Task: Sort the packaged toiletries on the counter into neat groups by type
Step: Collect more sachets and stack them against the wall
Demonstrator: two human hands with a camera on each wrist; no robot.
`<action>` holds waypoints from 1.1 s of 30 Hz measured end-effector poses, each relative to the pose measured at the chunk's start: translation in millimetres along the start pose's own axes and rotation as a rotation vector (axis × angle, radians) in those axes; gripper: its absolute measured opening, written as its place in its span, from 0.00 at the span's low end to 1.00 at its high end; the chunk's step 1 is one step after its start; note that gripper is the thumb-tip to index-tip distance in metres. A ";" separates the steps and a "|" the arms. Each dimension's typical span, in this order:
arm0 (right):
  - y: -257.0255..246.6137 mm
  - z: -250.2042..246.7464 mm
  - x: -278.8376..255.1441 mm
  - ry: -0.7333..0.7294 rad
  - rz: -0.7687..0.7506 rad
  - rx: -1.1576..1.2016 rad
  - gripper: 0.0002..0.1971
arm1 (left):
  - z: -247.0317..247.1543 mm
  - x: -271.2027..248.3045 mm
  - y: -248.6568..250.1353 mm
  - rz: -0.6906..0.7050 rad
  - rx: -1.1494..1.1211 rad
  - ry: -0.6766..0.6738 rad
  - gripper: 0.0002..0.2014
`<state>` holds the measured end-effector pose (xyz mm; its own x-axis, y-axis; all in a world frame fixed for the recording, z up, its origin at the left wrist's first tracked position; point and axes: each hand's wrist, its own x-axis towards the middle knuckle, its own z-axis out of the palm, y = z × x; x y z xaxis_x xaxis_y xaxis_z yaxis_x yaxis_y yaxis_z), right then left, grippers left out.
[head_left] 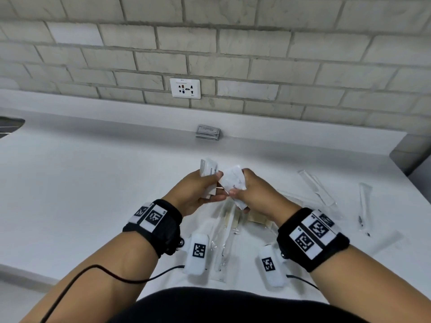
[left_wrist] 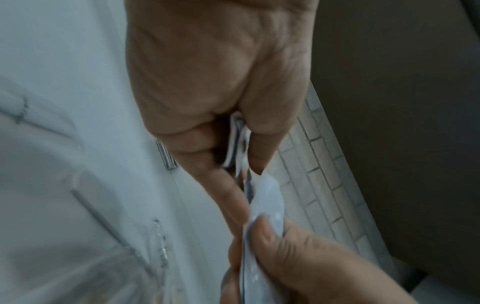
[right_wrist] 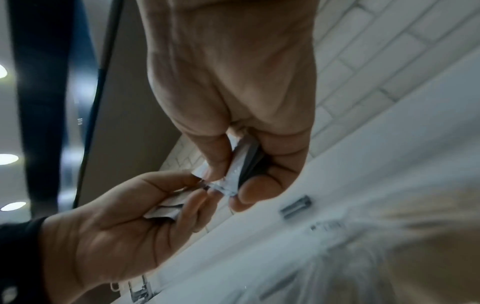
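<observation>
Both hands are raised over the white counter [head_left: 93, 183], close together. My left hand [head_left: 214, 186] grips a small bundle of white sachets [head_left: 207, 167] between thumb and curled fingers; in the left wrist view the sachets [left_wrist: 237, 144] show edge-on inside the left hand [left_wrist: 244, 168]. My right hand [head_left: 242, 183] pinches another crumpled white sachet [head_left: 233, 180], whose lower end touches the left hand's bundle. The right wrist view shows the right hand [right_wrist: 231, 181] pinching that sachet [right_wrist: 239, 164], with the left hand's bundle [right_wrist: 166, 209] below it.
A neat stack of grey packets [head_left: 208, 132] sits by the back ledge. Clear long wrapped items [head_left: 317, 190] [head_left: 363, 206] lie to the right. More clear packages with wooden pieces [head_left: 229, 220] lie under my hands. A wall socket [head_left: 185, 88] is behind.
</observation>
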<state>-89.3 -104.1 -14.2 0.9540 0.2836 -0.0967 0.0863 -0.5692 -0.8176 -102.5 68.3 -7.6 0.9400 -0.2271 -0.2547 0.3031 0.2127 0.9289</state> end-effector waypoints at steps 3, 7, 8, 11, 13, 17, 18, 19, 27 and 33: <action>12.6 -7.8 1.1 -0.008 0.022 -0.076 0.15 | -10.1 -7.1 0.7 -0.113 -0.148 -0.034 0.13; -7.1 -35.9 1.6 -0.079 -0.101 -0.220 0.16 | -21.1 -8.6 0.4 -0.082 0.018 -0.013 0.11; -16.8 -42.1 1.4 -0.095 -0.152 -0.291 0.17 | -21.4 -7.0 0.4 -0.066 0.083 0.013 0.09; -45.2 -49.8 -1.1 -0.187 -0.261 -0.460 0.20 | -15.9 -4.0 2.5 -0.001 0.272 0.070 0.06; -56.5 -43.5 -2.3 -0.274 -0.260 -0.613 0.22 | -8.3 -3.8 5.2 0.040 0.330 0.045 0.07; -50.8 -15.3 -4.2 -0.226 -0.282 -0.741 0.11 | -1.8 -4.7 5.2 0.049 0.248 -0.065 0.12; -45.8 -10.0 -4.9 -0.180 -0.286 -0.728 0.11 | -4.1 -4.0 2.4 0.040 0.212 -0.074 0.11; -40.4 -6.0 -5.9 -0.149 -0.279 -0.699 0.12 | -7.3 -2.6 -1.9 0.029 0.168 -0.075 0.09; -34.1 -11.1 5.4 0.136 0.017 0.115 0.20 | -6.0 9.3 -14.6 0.110 -0.247 0.169 0.19; -50.0 20.3 13.1 0.072 0.141 0.287 0.12 | 31.1 10.1 0.1 0.067 -0.331 -0.006 0.32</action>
<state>-86.9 -56.2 13.9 0.9696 0.1564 -0.1883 -0.1227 -0.3551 -0.9267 -97.8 36.5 -1.8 0.9591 -0.2069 -0.1934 0.2756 0.5245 0.8056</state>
